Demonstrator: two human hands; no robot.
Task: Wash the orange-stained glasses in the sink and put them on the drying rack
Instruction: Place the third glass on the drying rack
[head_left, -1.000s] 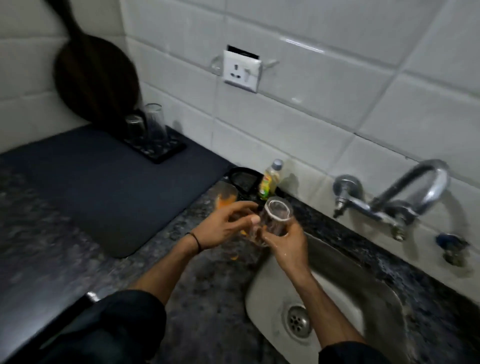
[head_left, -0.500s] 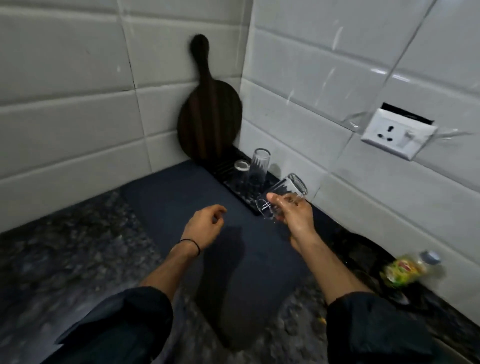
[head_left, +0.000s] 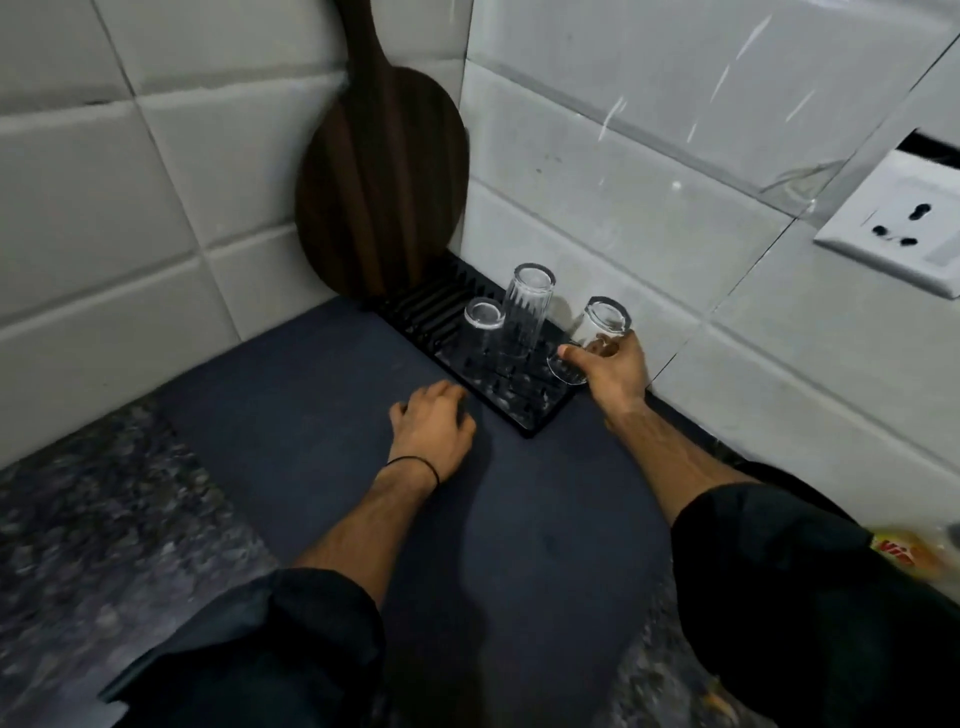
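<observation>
Your right hand (head_left: 614, 366) grips the glass (head_left: 595, 332) round its wall at the drying rack's (head_left: 524, 413) right end, left hand (head_left: 434, 426) loose nearby: likely wet, slick and brittle, so lower it softly.

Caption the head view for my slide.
Right hand holds an inverted glass at the drying rack, beside a tall glass and a short glass; left hand rests on the mat.
</observation>
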